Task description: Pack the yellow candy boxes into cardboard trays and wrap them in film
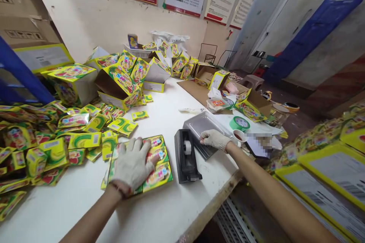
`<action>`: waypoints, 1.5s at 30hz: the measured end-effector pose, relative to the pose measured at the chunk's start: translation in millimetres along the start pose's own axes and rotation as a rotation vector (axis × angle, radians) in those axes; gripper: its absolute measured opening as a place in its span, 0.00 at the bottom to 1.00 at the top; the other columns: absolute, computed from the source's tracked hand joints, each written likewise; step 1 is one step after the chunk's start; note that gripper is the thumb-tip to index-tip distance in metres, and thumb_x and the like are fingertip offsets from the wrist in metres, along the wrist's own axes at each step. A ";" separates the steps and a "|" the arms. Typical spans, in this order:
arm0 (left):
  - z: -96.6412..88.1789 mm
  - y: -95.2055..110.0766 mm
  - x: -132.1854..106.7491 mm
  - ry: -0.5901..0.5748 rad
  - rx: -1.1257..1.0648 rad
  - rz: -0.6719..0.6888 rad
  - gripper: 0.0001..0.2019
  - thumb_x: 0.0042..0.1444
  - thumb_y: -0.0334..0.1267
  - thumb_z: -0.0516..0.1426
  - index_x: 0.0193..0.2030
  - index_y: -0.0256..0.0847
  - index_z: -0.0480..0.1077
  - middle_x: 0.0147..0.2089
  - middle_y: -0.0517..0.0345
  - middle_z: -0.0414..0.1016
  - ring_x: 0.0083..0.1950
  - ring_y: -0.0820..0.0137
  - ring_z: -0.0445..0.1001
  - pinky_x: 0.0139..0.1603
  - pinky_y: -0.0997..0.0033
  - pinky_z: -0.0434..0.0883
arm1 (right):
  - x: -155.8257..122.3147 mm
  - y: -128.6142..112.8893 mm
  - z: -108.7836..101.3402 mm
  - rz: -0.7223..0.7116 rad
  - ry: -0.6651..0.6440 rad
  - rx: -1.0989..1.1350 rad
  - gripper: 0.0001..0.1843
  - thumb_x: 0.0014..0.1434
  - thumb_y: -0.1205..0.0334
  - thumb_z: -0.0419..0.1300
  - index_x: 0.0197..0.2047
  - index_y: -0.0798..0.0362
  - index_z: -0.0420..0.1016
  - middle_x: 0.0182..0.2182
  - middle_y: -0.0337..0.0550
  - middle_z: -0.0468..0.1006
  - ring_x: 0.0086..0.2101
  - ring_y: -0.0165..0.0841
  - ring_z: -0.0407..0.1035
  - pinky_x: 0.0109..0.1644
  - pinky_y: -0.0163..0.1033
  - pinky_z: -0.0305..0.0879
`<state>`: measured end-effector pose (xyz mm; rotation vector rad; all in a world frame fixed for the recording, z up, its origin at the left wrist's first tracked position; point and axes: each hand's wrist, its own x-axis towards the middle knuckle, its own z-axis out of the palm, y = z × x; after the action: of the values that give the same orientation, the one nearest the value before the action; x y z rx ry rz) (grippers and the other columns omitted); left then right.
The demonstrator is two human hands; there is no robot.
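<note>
My left hand (131, 165), in a pale work glove with the fingertips bare, lies flat with fingers spread on a box (168, 172) filled with small yellow-green fruit-printed packets. My right hand (215, 139), gloved the same way, has its fingers closed at the near right edge of a clear plastic tray (203, 123), which rests on a grey surface or stack. Between the hands stands a black tape dispenser (186, 159) with a roll of tape. Loose small packets (84, 140) are heaped left of my left hand.
Open printed cartons (118, 87) crowd the back left of the white table (171, 216). A green tape roll (239, 123) and a cup of dark liquid (238, 136) are beyond my right hand. Stacked cartons (327, 163) rise at the right, past the table's worn edge.
</note>
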<state>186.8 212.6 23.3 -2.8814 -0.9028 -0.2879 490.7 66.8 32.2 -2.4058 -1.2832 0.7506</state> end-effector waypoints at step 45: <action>-0.9 -53.9 -172.9 0.125 -0.930 -0.855 0.18 0.59 0.53 0.49 0.29 0.41 0.66 0.28 0.62 0.66 0.32 0.70 0.65 0.33 0.72 0.63 | -53.8 -150.3 132.4 -0.235 -0.310 0.374 0.17 0.60 0.56 0.51 0.40 0.57 0.77 0.22 0.38 0.71 0.21 0.27 0.60 0.24 0.32 0.58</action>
<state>16.4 160.7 -10.0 -2.8360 -2.4543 -1.2080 288.1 108.0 15.4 -1.8592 -1.3622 1.2037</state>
